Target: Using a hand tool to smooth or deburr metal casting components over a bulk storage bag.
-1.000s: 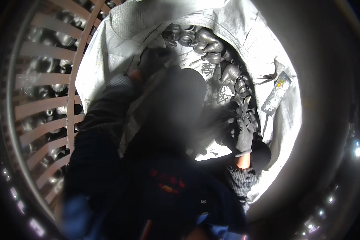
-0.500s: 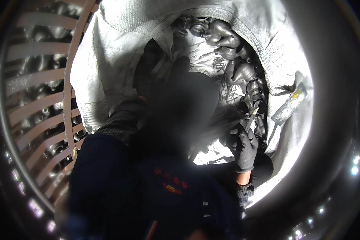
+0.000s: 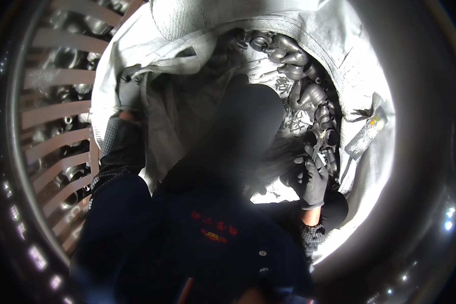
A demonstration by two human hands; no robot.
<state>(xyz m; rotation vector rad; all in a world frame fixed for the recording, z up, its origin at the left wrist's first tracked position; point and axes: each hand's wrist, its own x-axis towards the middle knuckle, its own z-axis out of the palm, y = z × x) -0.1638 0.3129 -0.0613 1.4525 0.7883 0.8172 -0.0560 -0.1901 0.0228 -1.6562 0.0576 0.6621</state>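
Observation:
My left hand (image 3: 131, 95), in a grey glove, grips the rim of a large white woven bag (image 3: 175, 23) on its left side, fingers closed over the cloth. Inside the bag, toward the right, my gloved right hand (image 3: 314, 185) is closed round a thin flat strip (image 3: 319, 143). What the strip is I cannot make out. Its upper end points at the dark grey metal pipe fittings (image 3: 311, 96), which are heaped along the bag's right wall. A dark blurred shape (image 3: 253, 114) hides the middle of the bag.
To the left stands a bin of brown metal slats (image 3: 55, 114) with more metal fittings (image 3: 68, 58) showing through the gaps. A worn grey tag (image 3: 366, 137) lies on the bag's right flank. White sheeting with dark markings (image 3: 268, 71) shows inside the bag.
My left hand has moved up and left onto the bag's rim, pulling the cloth, and now shows clearly. My right hand stays nearly in place with the strip.

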